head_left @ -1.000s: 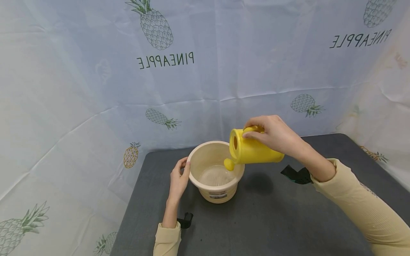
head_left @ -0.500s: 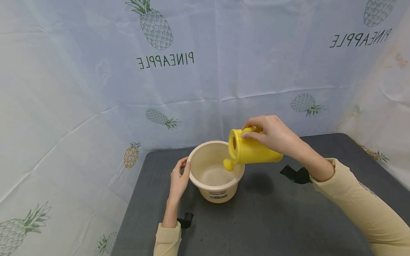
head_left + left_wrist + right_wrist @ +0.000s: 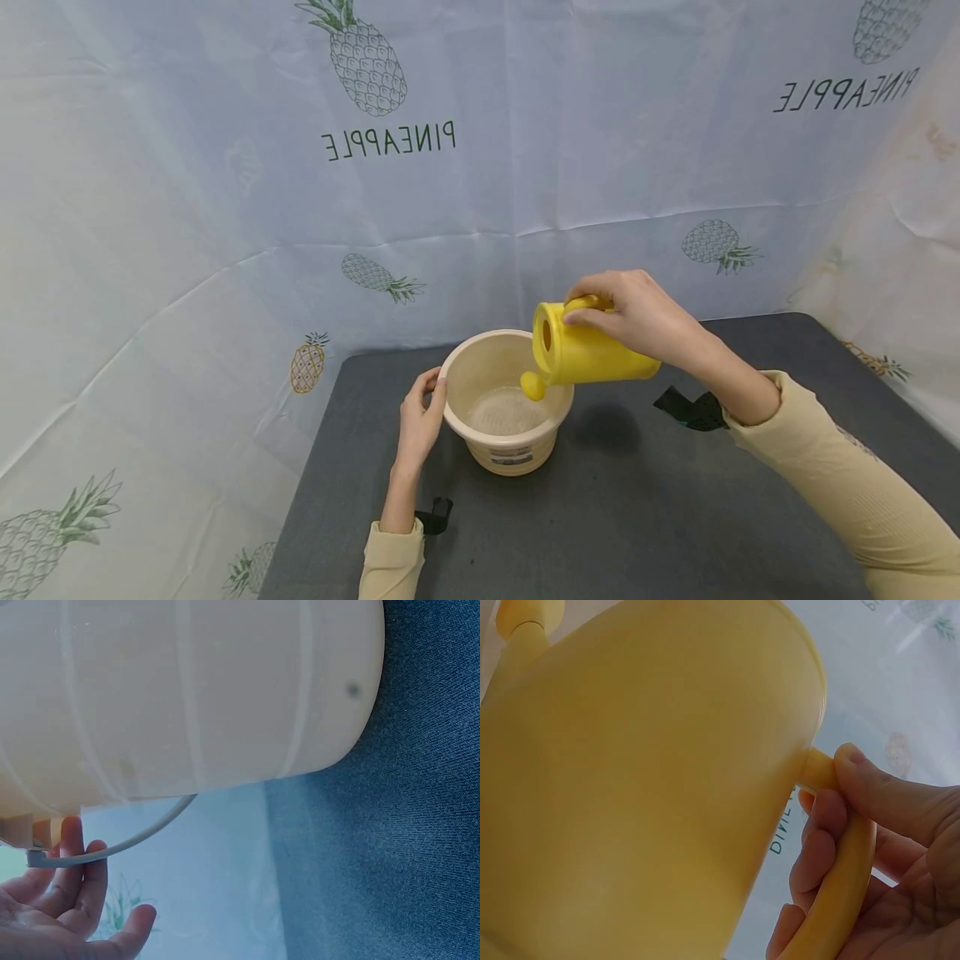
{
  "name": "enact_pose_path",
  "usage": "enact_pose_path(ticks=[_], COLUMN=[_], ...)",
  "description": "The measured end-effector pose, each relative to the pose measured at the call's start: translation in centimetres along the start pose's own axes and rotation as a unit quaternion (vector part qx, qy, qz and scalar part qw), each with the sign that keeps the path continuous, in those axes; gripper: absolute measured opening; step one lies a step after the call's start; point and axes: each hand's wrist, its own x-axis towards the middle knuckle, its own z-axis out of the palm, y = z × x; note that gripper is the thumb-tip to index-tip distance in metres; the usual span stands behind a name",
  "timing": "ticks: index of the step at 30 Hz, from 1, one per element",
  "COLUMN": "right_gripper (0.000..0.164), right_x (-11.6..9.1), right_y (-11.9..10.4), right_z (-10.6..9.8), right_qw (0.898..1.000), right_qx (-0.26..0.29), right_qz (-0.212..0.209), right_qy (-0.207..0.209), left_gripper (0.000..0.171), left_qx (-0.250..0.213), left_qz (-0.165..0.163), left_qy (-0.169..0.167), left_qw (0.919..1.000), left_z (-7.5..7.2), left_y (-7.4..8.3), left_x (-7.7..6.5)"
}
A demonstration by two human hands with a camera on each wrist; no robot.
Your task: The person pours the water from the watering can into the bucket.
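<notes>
A cream bucket [image 3: 512, 454] stands upright on the table, with water-like sheen on its bottom. My left hand [image 3: 420, 417] holds its left rim; in the left wrist view the fingers [image 3: 94, 889] lie by the rim and the thin grey bail handle [image 3: 146, 834]. Above the bucket's right side, a yellow watering can [image 3: 596, 350] is tipped onto its side, its round spout head [image 3: 533, 386] over the opening. My right hand [image 3: 637, 317] grips the can's handle [image 3: 847, 877], fingers wrapped around it. Whether water is flowing out cannot be made out.
A dark grey table [image 3: 600, 517] lies under the bucket. Pale curtains [image 3: 480, 192] printed with pineapples hang behind and at both sides, close to the table's far edge. Black straps sit at both wrists, below cream sleeves [image 3: 393, 558].
The watering can and my right hand have drifted very slightly left. My left hand and the bucket stay where they were.
</notes>
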Motion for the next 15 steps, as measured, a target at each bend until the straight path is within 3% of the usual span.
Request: enact_pose_path(ticks=[15], right_gripper=[0.013], right_x=[0.14], right_y=[-0.08], right_z=[0.27], right_qw=[1.0], right_qx=[-0.007], right_qz=[-0.005], right_qy=[0.003], left_gripper=[0.032], left_qx=[-0.003], left_qz=[0.002], left_qy=[-0.003], left_qw=[1.0], left_z=[-0.07], left_y=[0.0], left_x=[0.01])
